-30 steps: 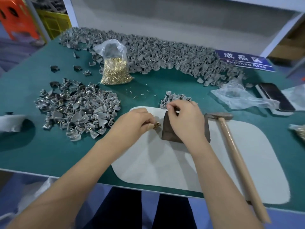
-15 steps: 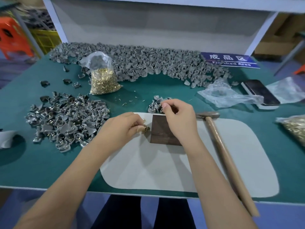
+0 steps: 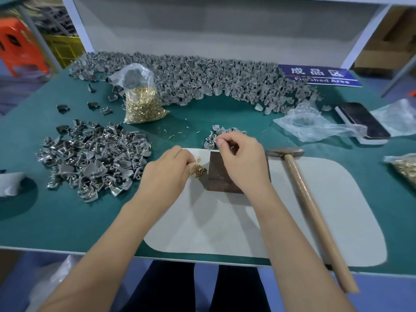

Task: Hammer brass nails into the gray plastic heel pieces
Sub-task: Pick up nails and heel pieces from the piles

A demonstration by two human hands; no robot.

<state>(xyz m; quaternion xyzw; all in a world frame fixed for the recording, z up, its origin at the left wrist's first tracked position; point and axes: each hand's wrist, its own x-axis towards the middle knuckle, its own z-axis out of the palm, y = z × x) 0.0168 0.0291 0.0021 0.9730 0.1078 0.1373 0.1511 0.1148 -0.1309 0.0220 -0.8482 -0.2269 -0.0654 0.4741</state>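
Left hand low over the pale mat, fingers curled together, fingertips at a small cluster of brass nails just left of the dark block; whether a nail is pinched, cannot tell. Right hand above the block's far edge, thumb and forefinger pressed together in a pinch; what sits in the pinch too small and hidden to name. Just beyond that hand, a little heap of gray heel pieces on the green table, touching the mat's far edge.

Hammer lying flat on the mat to the right of the block, metal head toward the far side, wooden handle running back past the table's near edge, untouched by either hand.

Left of the mat, a loose pile of heel pieces with brass showing. Along the back of the table, a long bank of plain gray pieces, with a clear bag of brass nails standing upright in front of it. Blue sign at back right. Near it, crumpled clear plastic beside a dark phone. Another bag of brass nails at the right edge, partly cut off.
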